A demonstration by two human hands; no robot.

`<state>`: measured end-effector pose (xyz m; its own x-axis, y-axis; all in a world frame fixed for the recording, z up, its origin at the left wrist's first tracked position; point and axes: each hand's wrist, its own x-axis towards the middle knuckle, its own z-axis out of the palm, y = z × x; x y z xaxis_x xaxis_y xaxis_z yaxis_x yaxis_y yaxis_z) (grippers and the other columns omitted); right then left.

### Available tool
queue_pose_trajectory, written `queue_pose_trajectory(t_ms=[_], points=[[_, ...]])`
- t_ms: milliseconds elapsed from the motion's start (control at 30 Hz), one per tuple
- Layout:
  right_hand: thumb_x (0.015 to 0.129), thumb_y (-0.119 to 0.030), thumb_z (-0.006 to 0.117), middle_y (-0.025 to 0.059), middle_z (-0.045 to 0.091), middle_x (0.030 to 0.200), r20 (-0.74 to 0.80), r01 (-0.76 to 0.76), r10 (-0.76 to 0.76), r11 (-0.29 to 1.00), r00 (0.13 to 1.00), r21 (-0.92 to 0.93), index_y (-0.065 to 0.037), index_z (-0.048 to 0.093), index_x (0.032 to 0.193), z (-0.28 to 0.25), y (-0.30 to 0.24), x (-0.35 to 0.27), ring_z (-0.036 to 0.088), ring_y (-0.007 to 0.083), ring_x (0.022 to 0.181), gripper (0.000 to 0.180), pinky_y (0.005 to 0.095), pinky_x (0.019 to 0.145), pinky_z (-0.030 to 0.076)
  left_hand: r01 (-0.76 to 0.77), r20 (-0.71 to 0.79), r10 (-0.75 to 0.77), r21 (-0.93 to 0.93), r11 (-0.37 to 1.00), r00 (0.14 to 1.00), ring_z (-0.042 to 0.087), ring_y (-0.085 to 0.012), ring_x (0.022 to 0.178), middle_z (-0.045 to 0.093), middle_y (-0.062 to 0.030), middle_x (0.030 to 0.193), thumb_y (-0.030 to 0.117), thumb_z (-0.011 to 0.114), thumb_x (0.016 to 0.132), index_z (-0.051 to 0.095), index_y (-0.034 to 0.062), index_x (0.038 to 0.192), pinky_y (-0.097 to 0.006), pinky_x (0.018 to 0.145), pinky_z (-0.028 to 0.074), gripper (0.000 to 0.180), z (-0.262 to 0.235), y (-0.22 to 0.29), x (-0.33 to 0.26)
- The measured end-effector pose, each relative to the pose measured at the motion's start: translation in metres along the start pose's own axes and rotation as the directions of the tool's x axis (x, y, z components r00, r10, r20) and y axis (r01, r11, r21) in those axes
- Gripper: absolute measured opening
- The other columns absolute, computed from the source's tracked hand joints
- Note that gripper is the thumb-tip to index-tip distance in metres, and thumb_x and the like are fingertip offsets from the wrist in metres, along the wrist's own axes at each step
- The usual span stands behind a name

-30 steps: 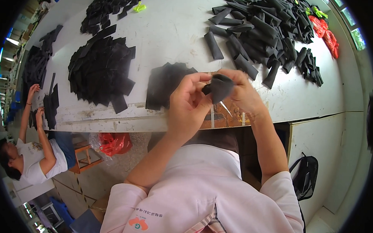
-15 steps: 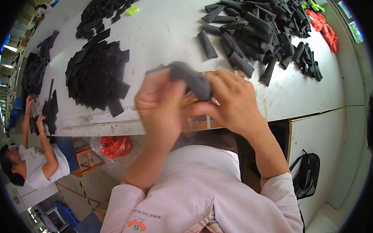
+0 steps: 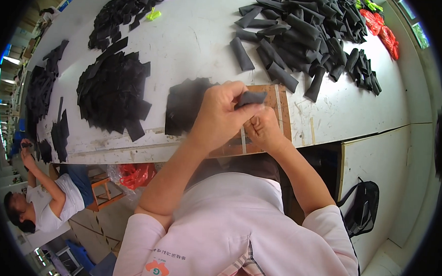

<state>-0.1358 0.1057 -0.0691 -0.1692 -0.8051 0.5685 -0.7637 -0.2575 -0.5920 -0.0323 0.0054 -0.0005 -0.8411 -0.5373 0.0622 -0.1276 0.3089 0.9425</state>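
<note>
A small dark grey fabric tube (image 3: 252, 98) is pinched between the thumb and fingers of my left hand (image 3: 221, 111), above a brown board (image 3: 283, 111) at the table's near edge. Right below it, my right hand (image 3: 264, 129) is closed in a fist against the left thumb. What the right fingers hold, if anything, is hidden. Beside my left hand lies a stack of flat black fabric pieces (image 3: 183, 105), partly covered by that hand. Beyond my right hand spreads a big heap of dark grey fabric tubes (image 3: 302, 36).
More black fabric piles (image 3: 113, 90) lie on the white table (image 3: 195, 40) to the left. Red plastic bags (image 3: 380, 31) sit at the far right. A co-worker (image 3: 48, 195) handles dark pieces at left, near a wooden stool (image 3: 102, 190). A black bag (image 3: 362, 208) hangs at right.
My hands have drawn closer together. The left moved right and my right hand folded into a fist lower down. The fabric tube shifted right, uncovering the flat stack and more of the board.
</note>
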Motion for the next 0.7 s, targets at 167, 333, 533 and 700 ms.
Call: queue_pose_trajectory(t_ms=[167,333,533,700], points=[[0.075,-0.019,0.059,0.0087,0.054,0.065,0.096,-0.091,0.093,0.996,0.991,-0.028,-0.007,0.054,0.074,0.002,-0.002,0.005,0.054,0.0293,0.058,0.014,0.0378,0.049,0.043,-0.071,-0.063,0.079,0.110,0.991,0.995,0.050,-0.0056,0.064,0.056,-0.0031,0.073,0.005,0.065,0.074,0.058,-0.0022,0.079,-0.020,0.057,0.041,0.010,-0.001,0.001,-0.008],[0.074,-0.022,0.059,0.0084,0.053,0.065,0.190,-0.180,0.194,0.980,0.962,-0.089,-0.007,0.055,0.075,-0.011,-0.018,0.015,0.055,0.0278,0.061,0.015,0.0365,0.052,0.043,-0.294,-0.260,0.203,-0.383,0.876,0.944,0.054,-0.0115,0.071,0.060,-0.0067,0.085,0.009,0.061,0.079,0.057,-0.0017,0.092,-0.025,0.065,0.045,0.017,-0.004,0.007,-0.020],[0.071,-0.027,0.064,0.0077,0.054,0.064,0.184,-0.090,0.113,0.988,0.977,-0.126,-0.007,0.053,0.076,-0.033,-0.037,0.042,0.055,0.0262,0.061,0.023,0.0363,0.051,0.041,-0.467,-0.479,0.148,-0.665,0.583,0.865,0.056,-0.0149,0.077,0.060,-0.0118,0.086,0.008,0.050,0.086,0.057,-0.0008,0.087,-0.026,0.072,0.044,0.011,-0.023,0.002,-0.019],[0.069,-0.027,0.068,0.0080,0.052,0.057,0.169,-0.122,0.149,0.979,0.974,-0.161,-0.006,0.054,0.072,-0.014,-0.024,0.030,0.053,0.0277,0.054,0.025,0.0366,0.048,0.041,-0.157,-0.339,-0.043,-0.540,0.827,0.940,0.053,-0.0086,0.077,0.062,-0.0060,0.084,0.012,0.054,0.085,0.060,-0.0008,0.084,-0.022,0.073,0.042,0.014,-0.028,-0.028,-0.025]])
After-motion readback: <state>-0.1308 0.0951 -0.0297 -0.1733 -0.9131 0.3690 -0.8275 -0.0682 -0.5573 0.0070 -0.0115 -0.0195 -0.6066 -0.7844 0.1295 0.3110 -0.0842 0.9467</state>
